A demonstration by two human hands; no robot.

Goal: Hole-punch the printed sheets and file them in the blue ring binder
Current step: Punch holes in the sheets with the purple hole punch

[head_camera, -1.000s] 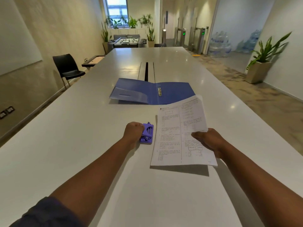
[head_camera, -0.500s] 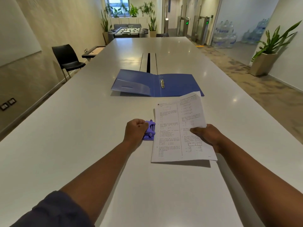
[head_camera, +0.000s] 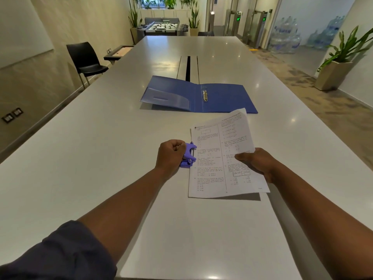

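Note:
A purple hole punch [head_camera: 188, 155] sits on the white table, and my left hand [head_camera: 171, 155] is closed as a fist over its left side. The printed sheets [head_camera: 220, 158] lie just right of it, their left edge inside the punch's mouth. My right hand [head_camera: 255, 163] pinches the sheets at their right side, lifting that edge a little off the table. Farther away the blue ring binder [head_camera: 199, 96] lies open and flat, its metal rings [head_camera: 205, 96] showing on the spine and its left cover slightly raised.
The long white table [head_camera: 101, 158] has a dark cable slot [head_camera: 188, 67] beyond the binder. A black chair [head_camera: 85, 59] stands off the left side. A potted plant [head_camera: 339, 65] stands on the floor to the right, with water bottles behind glass.
My left hand has tightened over the punch and its handle sits lower. The sheets have slid a little left into the punch. My view has tilted slightly down.

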